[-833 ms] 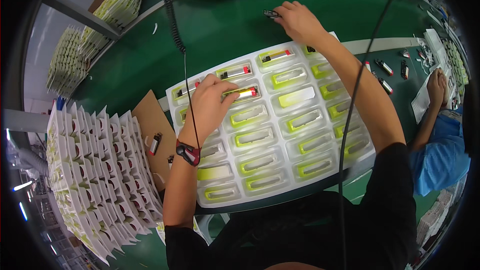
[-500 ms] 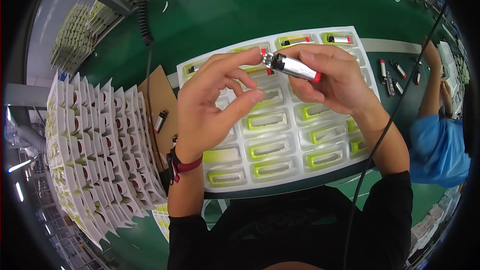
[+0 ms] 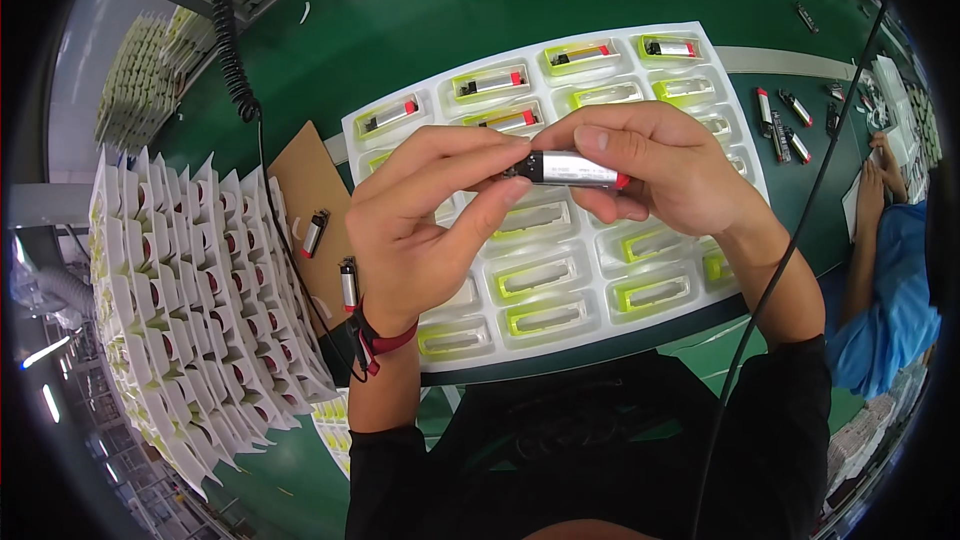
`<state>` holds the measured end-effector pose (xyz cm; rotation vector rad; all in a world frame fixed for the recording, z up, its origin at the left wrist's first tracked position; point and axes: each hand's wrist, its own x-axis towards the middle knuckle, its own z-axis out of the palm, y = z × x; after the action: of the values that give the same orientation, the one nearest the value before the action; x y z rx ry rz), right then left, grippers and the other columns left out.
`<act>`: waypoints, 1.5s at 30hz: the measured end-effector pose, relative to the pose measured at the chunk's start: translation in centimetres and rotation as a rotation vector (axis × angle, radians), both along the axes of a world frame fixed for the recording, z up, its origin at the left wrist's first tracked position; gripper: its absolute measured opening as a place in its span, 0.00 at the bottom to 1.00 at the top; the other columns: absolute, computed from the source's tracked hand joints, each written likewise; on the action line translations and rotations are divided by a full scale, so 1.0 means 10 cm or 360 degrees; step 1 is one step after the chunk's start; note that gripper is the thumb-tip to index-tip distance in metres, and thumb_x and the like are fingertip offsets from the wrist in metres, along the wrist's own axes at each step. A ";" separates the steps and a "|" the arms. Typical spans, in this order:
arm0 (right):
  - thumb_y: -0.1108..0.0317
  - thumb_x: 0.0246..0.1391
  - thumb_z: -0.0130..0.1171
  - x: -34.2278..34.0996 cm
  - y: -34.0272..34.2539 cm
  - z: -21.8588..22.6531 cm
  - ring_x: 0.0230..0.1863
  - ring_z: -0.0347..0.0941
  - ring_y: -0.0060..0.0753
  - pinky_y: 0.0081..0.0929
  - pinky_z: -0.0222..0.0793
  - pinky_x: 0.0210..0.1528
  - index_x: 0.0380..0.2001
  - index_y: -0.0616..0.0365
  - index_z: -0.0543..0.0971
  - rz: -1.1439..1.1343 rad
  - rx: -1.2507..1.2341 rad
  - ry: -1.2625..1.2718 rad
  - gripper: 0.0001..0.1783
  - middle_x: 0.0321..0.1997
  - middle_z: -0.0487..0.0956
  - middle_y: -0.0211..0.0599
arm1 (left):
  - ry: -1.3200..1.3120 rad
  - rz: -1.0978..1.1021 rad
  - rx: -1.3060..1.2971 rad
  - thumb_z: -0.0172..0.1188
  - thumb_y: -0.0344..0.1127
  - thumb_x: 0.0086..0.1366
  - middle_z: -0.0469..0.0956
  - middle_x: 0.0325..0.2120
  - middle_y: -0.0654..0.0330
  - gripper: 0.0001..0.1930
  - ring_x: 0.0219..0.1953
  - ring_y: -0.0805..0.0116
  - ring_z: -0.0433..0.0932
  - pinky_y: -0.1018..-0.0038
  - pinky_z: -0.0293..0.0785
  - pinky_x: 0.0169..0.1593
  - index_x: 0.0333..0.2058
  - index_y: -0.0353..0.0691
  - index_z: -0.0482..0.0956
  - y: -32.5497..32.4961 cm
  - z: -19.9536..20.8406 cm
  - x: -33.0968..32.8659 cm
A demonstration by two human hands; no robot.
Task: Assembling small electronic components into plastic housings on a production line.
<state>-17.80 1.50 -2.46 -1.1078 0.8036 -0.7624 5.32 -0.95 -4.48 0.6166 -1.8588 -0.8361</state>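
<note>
A silver cylindrical battery with a black end and a red cap (image 3: 575,170) is held level above a white tray (image 3: 597,285). My right hand (image 3: 675,165) grips its silver body near the red cap, thumb on top. At the black end, the fingertips and thumb of my left hand (image 3: 410,220) pinch together and partly hide that end. Below, the tray has rows of yellow-green lined compartments. Several of the far ones hold similar batteries, such as one at the far right corner (image 3: 670,48); nearer ones show only yellow-green inserts (image 3: 545,318).
Stacked white trays (image 3: 200,290) stand at the left beside a brown cardboard sheet (image 3: 297,175) with loose batteries near it. More loose batteries (image 3: 778,135) lie on the green table (image 3: 450,5) at right. A black cable hangs across my right arm. A co-worker's blue sleeve (image 3: 885,290) is at far right.
My left fingers, apart before, have closed on the battery's black end. The battery has turned from a slant to nearly level. The whole view has shifted slightly, and the co-worker's hands have moved.
</note>
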 end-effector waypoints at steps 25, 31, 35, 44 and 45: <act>0.77 0.50 0.68 -0.57 0.58 -0.47 0.33 0.72 0.22 0.19 0.68 0.37 0.45 0.66 0.82 -0.1354 -0.0934 0.0986 0.16 0.35 0.77 0.34 | -0.1301 0.0117 -0.0373 0.67 0.33 0.57 0.79 0.37 0.51 0.16 0.42 0.53 0.76 0.63 0.72 0.48 0.44 0.34 0.80 -0.67 -0.57 -0.98; 0.76 0.43 0.73 -0.45 0.48 -0.42 0.29 0.72 0.24 0.21 0.69 0.32 0.42 0.63 0.83 -0.1280 -0.1193 0.1030 0.19 0.34 0.78 0.35 | -0.0807 0.0072 0.0189 0.65 0.29 0.61 0.79 0.37 0.54 0.17 0.34 0.64 0.80 0.71 0.77 0.38 0.49 0.35 0.76 -0.49 -0.25 -0.90; 0.76 0.46 0.71 -0.42 0.38 -0.31 0.37 0.76 0.32 0.24 0.72 0.42 0.42 0.64 0.81 -0.1279 -0.1645 0.0952 0.17 0.37 0.79 0.39 | -0.0091 -0.0285 0.1091 0.62 0.27 0.65 0.77 0.40 0.58 0.16 0.35 0.75 0.79 0.79 0.76 0.32 0.51 0.34 0.74 -0.18 0.07 -0.59; 0.75 0.48 0.71 0.00 0.36 -0.43 0.29 0.76 0.30 0.23 0.73 0.31 0.42 0.65 0.80 -0.1487 -0.1414 0.0659 0.17 0.32 0.79 0.40 | 0.0357 -0.0399 0.0902 0.68 0.19 0.56 0.70 0.55 0.50 0.24 0.48 0.64 0.78 0.72 0.79 0.48 0.53 0.29 0.76 0.36 -0.17 -0.44; 0.75 0.48 0.71 0.02 0.40 -0.44 0.29 0.76 0.30 0.23 0.72 0.31 0.42 0.65 0.80 -0.1453 -0.1409 0.0726 0.17 0.33 0.79 0.40 | 0.0234 -0.0251 0.0677 0.69 0.18 0.54 0.70 0.55 0.50 0.25 0.49 0.65 0.78 0.72 0.79 0.49 0.53 0.29 0.76 0.40 -0.25 -0.43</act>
<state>-17.63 5.48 -6.83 -1.7440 1.4616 -1.7766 0.99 3.04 -6.99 0.6528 -1.6198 -1.3647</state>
